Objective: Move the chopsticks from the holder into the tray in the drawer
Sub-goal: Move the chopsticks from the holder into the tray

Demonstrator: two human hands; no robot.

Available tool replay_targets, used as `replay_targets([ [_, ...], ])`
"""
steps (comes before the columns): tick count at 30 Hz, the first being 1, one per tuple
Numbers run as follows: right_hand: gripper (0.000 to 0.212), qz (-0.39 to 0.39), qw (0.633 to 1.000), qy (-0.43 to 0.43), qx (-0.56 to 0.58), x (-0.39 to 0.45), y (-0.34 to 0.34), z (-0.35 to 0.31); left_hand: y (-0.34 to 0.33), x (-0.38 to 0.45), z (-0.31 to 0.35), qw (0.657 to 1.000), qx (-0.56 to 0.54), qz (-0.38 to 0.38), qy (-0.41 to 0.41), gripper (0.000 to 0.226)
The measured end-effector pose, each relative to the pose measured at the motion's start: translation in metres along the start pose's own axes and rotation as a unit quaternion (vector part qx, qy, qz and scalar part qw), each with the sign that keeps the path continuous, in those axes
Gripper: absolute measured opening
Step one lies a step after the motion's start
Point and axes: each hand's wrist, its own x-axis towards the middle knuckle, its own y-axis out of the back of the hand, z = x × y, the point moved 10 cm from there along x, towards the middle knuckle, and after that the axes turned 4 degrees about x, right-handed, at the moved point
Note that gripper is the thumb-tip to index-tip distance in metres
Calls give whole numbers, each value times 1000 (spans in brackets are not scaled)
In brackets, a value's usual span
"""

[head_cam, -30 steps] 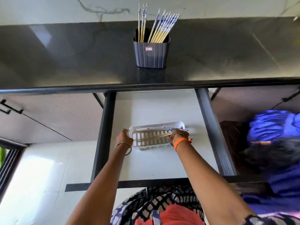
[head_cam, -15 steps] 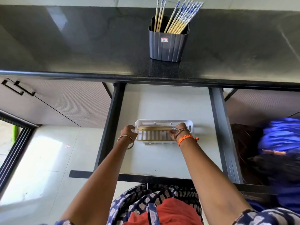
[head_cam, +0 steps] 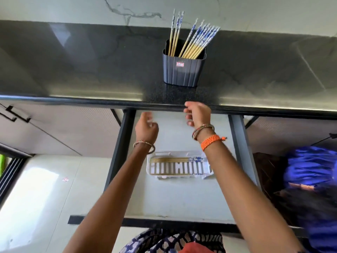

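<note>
A dark ribbed holder [head_cam: 184, 70] stands on the black countertop [head_cam: 91, 70], with several blue-and-white patterned chopsticks [head_cam: 198, 40] upright in it. Below, the drawer [head_cam: 182, 194] is pulled out. In it lies a white slotted tray [head_cam: 179, 168] with a few chopsticks [head_cam: 175, 159] lying flat along its far side. My right hand [head_cam: 197, 114] is raised to the counter's front edge, fingers loosely curled and holding nothing. My left hand [head_cam: 146, 127] hovers over the back of the drawer, empty with fingers apart.
Closed cabinet fronts with black handles [head_cam: 14, 115] flank the drawer on the left. A person in blue clothing [head_cam: 313, 168] crouches at the right, beside the drawer's right rail. Pale floor tiles [head_cam: 36, 189] lie at the lower left.
Both hands have let go of the tray and the chopsticks laid in it. They have lifted away from the tray toward the counter edge, the right hand higher.
</note>
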Motion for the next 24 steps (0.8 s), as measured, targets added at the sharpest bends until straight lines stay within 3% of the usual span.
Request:
replay_targets([
  [4,28,72,970,210,-100,28,2,-114,-7,42,117,977,75,-6,-199,48],
  [8,27,145,928,277,-205,73,15,-179,-22,83,182,942,165,-9,-293,63],
  [15,36,133,928,227,-264,135,6,-211,-51,108,179,916,274,-33,-291,48],
  [19,40,92,957,203,-183,153,-8,-196,-49,114,174,932,240,-11,-273,36],
  [24,38,88,943,241,-214,169,-18,-194,-53,110,165,942,216,-9,-258,41],
])
